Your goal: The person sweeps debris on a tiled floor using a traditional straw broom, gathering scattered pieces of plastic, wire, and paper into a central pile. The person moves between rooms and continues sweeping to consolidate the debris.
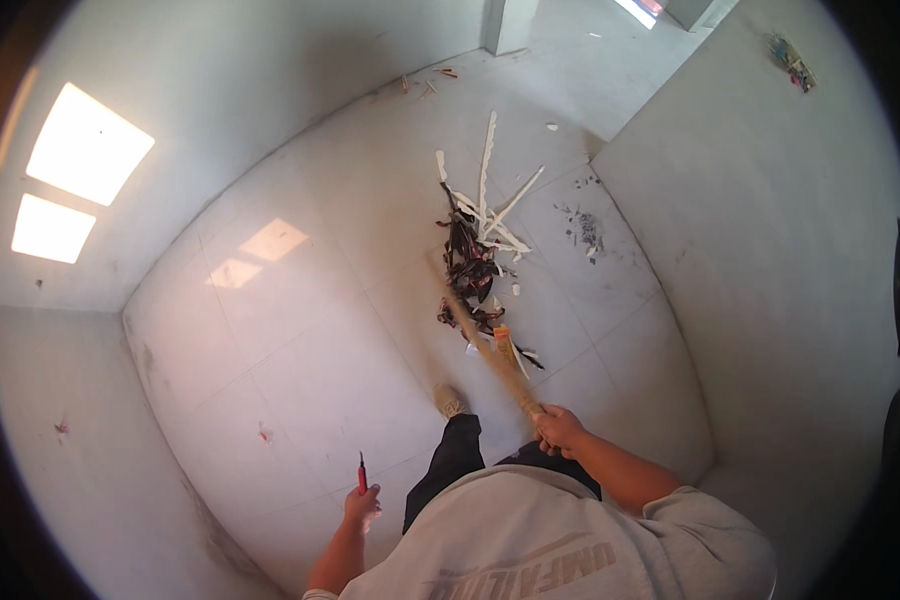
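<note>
Sweeping: under way, judged from the gathered heap.
Floor [310, 330]: pale tiles, mostly bare left of the debris pile; loose bits lying beyond the pile toward the far doorway, and dark crumbs [582, 228] just right of it, not yet gathered.
Debris pile [475, 255]: white strips and dark scraps heaped mid-floor, ahead of the shoe [450, 401].
Broom [485, 350]: wooden handle slanting from the near side of the pile, head blurred against the pile's near edge.
Right hand [558, 428]: clenched round the handle end, nearest side of the pile.
Left hand [362, 505]: closed on a small red tool [361, 472], well left of the pile.
</note>
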`<act>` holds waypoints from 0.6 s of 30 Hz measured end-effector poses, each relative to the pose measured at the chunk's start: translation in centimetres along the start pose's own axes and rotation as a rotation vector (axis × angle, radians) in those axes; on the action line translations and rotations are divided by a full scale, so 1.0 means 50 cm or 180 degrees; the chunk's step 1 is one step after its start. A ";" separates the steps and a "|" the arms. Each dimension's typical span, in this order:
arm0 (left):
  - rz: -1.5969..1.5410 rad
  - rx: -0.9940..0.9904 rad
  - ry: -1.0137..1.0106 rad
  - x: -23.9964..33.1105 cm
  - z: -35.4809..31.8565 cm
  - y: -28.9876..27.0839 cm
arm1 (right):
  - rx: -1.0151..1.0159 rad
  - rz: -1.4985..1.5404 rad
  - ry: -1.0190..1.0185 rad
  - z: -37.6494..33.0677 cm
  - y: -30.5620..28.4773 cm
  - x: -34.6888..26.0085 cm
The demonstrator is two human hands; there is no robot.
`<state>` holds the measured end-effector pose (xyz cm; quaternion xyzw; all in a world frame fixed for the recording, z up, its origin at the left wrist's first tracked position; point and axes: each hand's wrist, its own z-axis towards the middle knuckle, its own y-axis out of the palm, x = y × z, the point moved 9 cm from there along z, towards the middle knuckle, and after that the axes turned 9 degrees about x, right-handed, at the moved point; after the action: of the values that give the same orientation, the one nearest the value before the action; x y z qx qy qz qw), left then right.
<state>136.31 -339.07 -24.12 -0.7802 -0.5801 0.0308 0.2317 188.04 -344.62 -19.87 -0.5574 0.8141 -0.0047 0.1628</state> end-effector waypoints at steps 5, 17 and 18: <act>-0.0048 -0.0058 -0.0238 -0.042 -0.012 0.033 | -0.0377 -0.0666 0.0465 0.091 -0.006 0.042; -0.0541 0.0746 -0.0247 0.093 -0.071 0.106 | -0.0438 -0.2420 0.0592 0.517 -0.222 -0.248; -0.0620 0.0823 -0.0296 0.114 -0.089 0.132 | -0.0451 -0.2404 0.0491 0.535 -0.227 -0.326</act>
<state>145.42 -336.73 -21.53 -0.6817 -0.6543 0.1186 0.3050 210.88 -329.43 -38.81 -0.8256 0.5599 -0.0500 0.0491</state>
